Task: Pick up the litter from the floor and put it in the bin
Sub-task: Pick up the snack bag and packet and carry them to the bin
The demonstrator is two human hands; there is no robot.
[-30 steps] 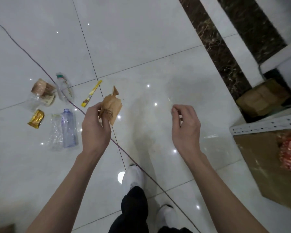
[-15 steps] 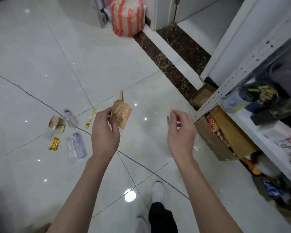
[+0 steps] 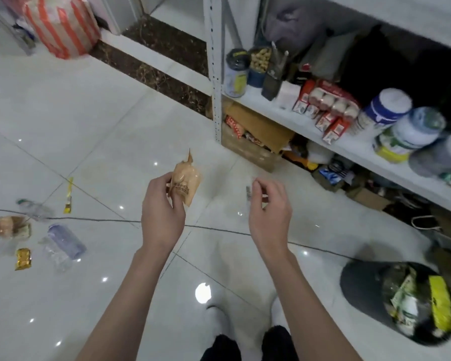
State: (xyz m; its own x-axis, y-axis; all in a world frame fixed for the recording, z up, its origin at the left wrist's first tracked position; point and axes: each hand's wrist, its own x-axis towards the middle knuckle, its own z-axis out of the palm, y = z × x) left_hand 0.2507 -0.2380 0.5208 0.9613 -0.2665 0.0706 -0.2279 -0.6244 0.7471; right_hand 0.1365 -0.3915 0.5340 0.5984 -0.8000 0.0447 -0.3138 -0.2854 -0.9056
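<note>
My left hand (image 3: 163,216) pinches a crumpled tan paper packet (image 3: 186,179) at chest height. My right hand (image 3: 268,213) pinches a small clear wrapper (image 3: 248,194) with a barcode, hard to make out. The dark round bin (image 3: 354,278) sits on the floor at lower right, partly full of wrappers, to the right of and nearer than my right hand. Litter lies on the floor at left: a clear bottle (image 3: 65,242), a second crushed bottle (image 3: 34,208), a yellow stick sachet (image 3: 68,196), a gold wrapper (image 3: 23,258) and a brown packet (image 3: 12,227).
A white metal shelf rack (image 3: 215,74) with jars and boxes fills the right side, cardboard boxes (image 3: 253,142) under it. A red-striped sack (image 3: 60,27) stands at the far left. A thin dark cable (image 3: 102,220) crosses the tiled floor. My feet are below.
The view has swung right and up, which brings the shelves and the bin into sight. Both hands keep the same grips; the floor litter has slid to the left edge.
</note>
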